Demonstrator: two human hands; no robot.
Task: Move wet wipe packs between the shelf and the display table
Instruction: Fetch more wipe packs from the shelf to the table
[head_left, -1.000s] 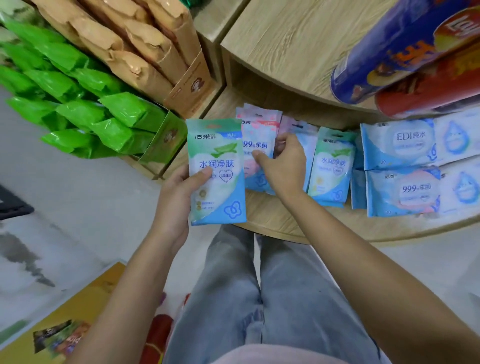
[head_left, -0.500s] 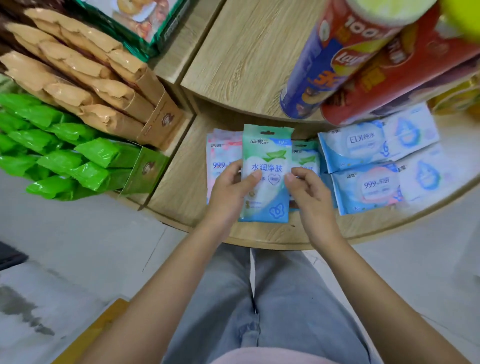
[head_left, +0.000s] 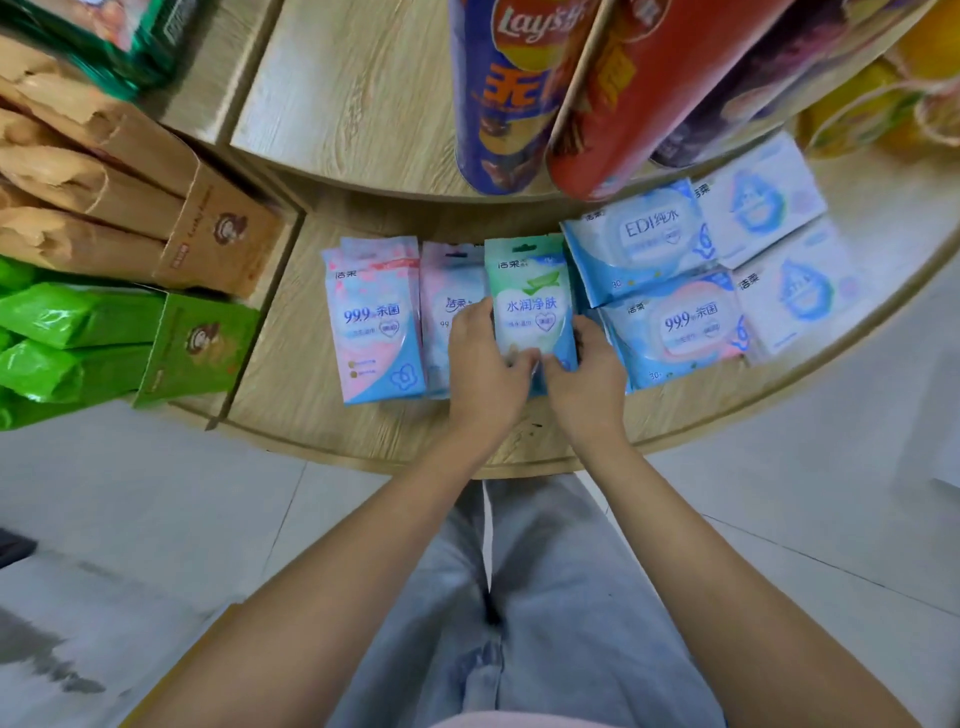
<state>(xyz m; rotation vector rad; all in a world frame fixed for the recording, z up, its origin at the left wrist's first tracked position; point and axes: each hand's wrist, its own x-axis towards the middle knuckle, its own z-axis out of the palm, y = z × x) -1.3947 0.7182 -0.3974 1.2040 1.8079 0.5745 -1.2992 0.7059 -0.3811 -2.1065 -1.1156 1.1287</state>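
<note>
Item one, the round wooden display table (head_left: 291, 384), lower tier, which carries all the wipe stock I see from my remote seat. Item two, two crisp tubes (head_left: 498, 104) lying on the tier above, overhanging the stock. Item three, the large wipe packs (head_left: 685, 327), blue and white, flat at the right of the row. Item four, the pink wipe packs (head_left: 374, 332), small, flat at the left of the row. Item five, the green wipe pack (head_left: 532, 301), small, sitting in the row between the pink packs and the large ones; I cannot tell whether it rests fully on the wood or on another pack beneath. I judge it light, soft and pliant, with slick film that may slide under a loose pinch; best taken by its two long edges or its lower corners, clear of the label flap. Item six, my left hand (head_left: 483, 374), fingers on the pack's left edge, thumb across its lower front. Item seven, my right hand (head_left: 587, 374), curled round the lower right corner. Change: a second ago the left hand alone holds the pack off the table while the right sorts the row; half a second ago both hold it above the row; now it is down in its slot.
</note>
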